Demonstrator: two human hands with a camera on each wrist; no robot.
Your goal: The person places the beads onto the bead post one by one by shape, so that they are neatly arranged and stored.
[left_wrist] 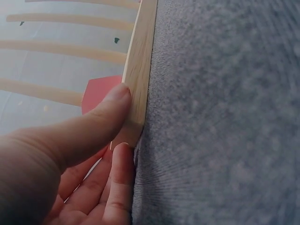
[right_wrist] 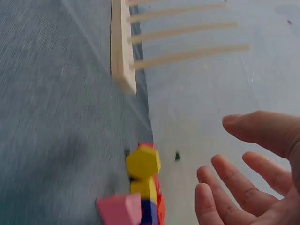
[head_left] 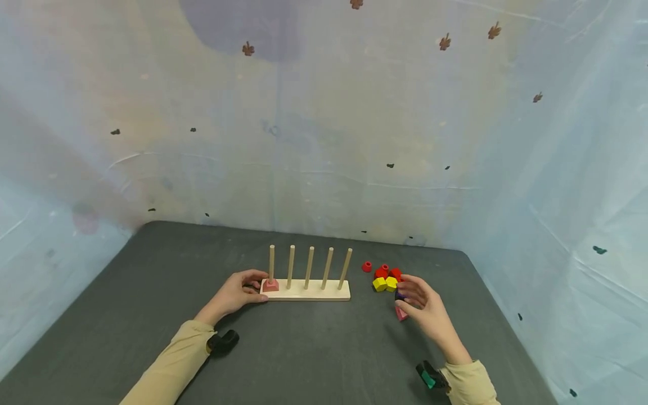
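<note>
Pale wood forms the base [head_left: 319, 294] in the head view, its row of five pegs [head_left: 328, 269] upright on the dark tabletop [head_left: 304, 349]. A pink block [head_left: 270, 287] is threaded on the leftmost peg. The base's left end is gripped by the left hand [head_left: 237, 291]. Right of the base lie loose red blocks [head_left: 382, 273], yellow blocks [head_left: 379, 284], a dark purple block [head_left: 400, 295] and a second pink block [head_left: 401, 313], all beside the right hand [head_left: 425, 306].

In the left wrist view, the thumb is pressed to the base's front edge, with fingers curved round its end. This steadying hold is best kept light but constant, so that the base is not dragged.

In the right wrist view, thumb and fingers are parted widely and loosely bent; nothing is held. A reach for a block appears to be in hand. A block is best pinched by opposite side faces, with its hole left uncovered and its neighbours undisturbed.

No brand, label or legible writing can be made out in any view; only leaf-like marks are seen on the backdrop sheet [head_left: 324, 112].
</note>
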